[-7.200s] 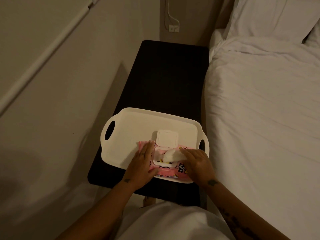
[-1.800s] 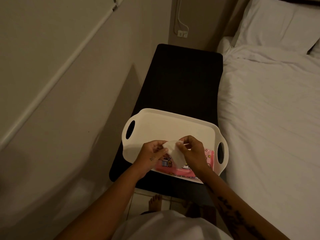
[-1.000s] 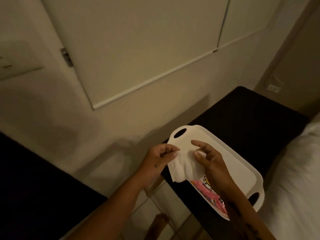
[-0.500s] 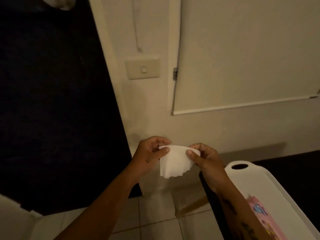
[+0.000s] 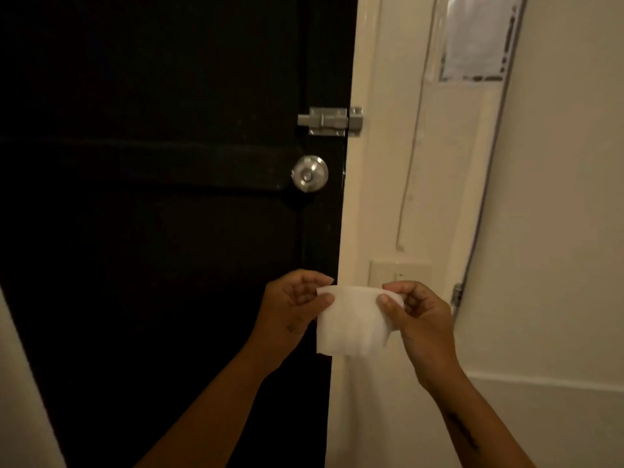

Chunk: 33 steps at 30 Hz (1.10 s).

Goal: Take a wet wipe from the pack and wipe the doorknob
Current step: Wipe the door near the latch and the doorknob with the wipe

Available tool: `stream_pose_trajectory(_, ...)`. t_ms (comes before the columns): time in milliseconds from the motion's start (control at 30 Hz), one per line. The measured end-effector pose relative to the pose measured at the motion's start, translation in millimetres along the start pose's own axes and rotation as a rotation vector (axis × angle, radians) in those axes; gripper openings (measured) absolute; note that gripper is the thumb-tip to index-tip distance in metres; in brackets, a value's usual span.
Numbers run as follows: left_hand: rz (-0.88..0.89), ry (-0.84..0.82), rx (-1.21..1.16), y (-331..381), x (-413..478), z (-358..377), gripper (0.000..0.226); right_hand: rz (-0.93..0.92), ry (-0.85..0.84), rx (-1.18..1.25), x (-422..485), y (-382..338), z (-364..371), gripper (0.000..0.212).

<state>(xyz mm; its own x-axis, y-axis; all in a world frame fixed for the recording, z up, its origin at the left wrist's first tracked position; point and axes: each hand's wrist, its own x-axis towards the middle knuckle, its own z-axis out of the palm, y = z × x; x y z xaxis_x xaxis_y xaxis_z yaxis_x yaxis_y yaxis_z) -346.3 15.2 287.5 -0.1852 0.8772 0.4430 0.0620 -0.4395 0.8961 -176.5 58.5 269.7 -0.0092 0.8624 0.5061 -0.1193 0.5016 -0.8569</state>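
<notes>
doorknob [image 5: 310, 173]: round metal, on the dark door's [image 5: 152, 231] right edge, above and a little left of my hands, well apart.
wet wipe [image 5: 351, 320]: hangs between my hands.
left hand [image 5: 290, 310]: pinches the wipe's left corner; nearer the knob.
right hand [image 5: 417, 319]: pinches the right corner.

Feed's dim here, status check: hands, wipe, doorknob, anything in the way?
Left hand and right hand pinch the wet wipe by its top corners. Doorknob above them, not yet touched. Nothing in between.
</notes>
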Motion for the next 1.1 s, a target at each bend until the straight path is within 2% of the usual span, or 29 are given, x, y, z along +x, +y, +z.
stream_pose_trajectory(133,0.128,0.086,0.098,22,42,-22,0.022,-0.165,0.022,-0.108,40,-22,32,0.024)
stream_pose_trajectory(333,0.187,0.151,0.108,51,100,-45,0.016,-0.323,0.094,-0.217,91,-50,74,0.024)
stream_pose_trajectory(500,0.310,0.233,0.280,65,144,-58,0.007,-0.398,0.160,-0.298,129,-59,100,0.006)
stream_pose_trajectory(600,0.422,0.255,0.403,68,168,-66,0.009,-0.435,0.215,-0.370,152,-64,113,0.005)
stream_pose_trajectory(767,0.498,0.200,0.549,72,200,-68,0.012,-0.441,0.332,-0.552,182,-70,126,0.004)
stream_pose_trajectory(933,0.503,0.087,0.615,60,208,-71,0.022,-0.425,0.371,-0.546,191,-59,138,0.004)
stream_pose_trajectory(1100,0.475,0.081,0.564,55,207,-75,0.032,-0.433,0.408,-0.473,187,-44,149,0.006)
